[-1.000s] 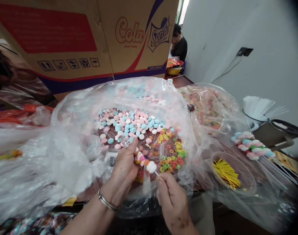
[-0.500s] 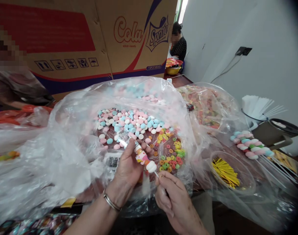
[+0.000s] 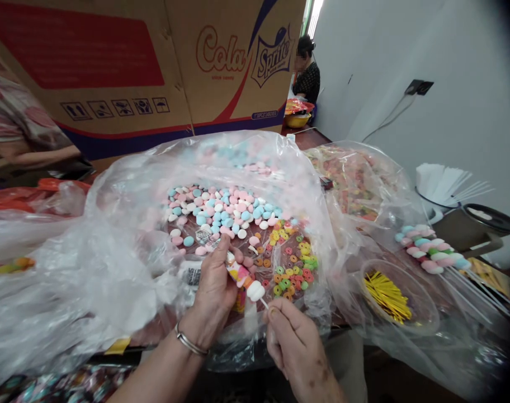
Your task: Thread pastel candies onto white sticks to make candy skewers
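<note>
My left hand [image 3: 216, 282], wearing a metal bangle, is closed around a small printed clear wrapper [image 3: 237, 272] with colourful pictures on it. Out of the wrapper's lower end pokes white candy [image 3: 255, 291] on a thin white stick [image 3: 264, 304]. My right hand [image 3: 294, 338] pinches that stick between thumb and fingers. How far the candy reaches inside the wrapper is partly hidden by my left fingers. Just beyond my hands lie loose pink, blue and white candies [image 3: 221, 210] and ring-shaped candies [image 3: 294, 274] in a large open clear plastic bag [image 3: 124, 173].
To the right are a clear tub [image 3: 426, 319] of gold twist ties [image 3: 388, 296], finished twisted candy sticks [image 3: 433, 249], and a container of white sticks [image 3: 442, 182]. A large carton [image 3: 124, 61] stands behind. One person [image 3: 24, 123] is at left, another [image 3: 308, 75] farther back.
The wrapper and candy have shifted slightly left and down with my hands, still gripped by both. At left, the other person's forearm has risen away from the red plastic bag.
</note>
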Motion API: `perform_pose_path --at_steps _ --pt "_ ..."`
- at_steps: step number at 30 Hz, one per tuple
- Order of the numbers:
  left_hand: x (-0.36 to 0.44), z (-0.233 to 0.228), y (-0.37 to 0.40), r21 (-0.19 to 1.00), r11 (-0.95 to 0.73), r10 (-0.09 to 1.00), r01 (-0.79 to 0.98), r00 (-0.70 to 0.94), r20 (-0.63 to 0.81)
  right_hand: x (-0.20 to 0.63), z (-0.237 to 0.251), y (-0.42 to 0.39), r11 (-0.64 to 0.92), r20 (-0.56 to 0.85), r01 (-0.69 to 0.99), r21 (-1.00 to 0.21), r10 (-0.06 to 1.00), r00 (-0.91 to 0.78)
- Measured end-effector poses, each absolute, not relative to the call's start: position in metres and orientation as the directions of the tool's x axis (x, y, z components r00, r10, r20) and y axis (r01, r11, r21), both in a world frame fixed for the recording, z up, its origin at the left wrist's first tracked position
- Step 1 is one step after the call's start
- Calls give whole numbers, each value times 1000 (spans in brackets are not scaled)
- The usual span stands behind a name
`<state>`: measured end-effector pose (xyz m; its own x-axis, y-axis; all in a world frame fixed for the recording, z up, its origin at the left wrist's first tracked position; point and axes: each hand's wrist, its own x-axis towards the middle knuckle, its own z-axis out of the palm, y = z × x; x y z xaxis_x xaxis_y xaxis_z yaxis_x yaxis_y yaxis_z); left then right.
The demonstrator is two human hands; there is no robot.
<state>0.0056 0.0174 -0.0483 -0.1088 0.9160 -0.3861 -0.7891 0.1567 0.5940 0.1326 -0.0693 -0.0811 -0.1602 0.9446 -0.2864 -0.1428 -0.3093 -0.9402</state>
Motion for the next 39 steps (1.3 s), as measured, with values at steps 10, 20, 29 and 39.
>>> perform_pose_path --at_steps 10,20,29,39 --pt "9 -43 16 548 183 872 -816 -123 -473 127 -83 -78 -121 -116 163 -979 992 40" --pt "24 -41 5 583 185 880 -791 -131 -456 123 -98 -75 -47 -40 216 -975 999 35" --pt "31 -44 -4 623 165 930 -764 -90 -356 114 -94 -64 -29 -29 211 -977 1000 1" --pt "7 -39 17 689 4 913 -724 -279 -298 124 -81 -65 303 293 496 -814 951 -101"
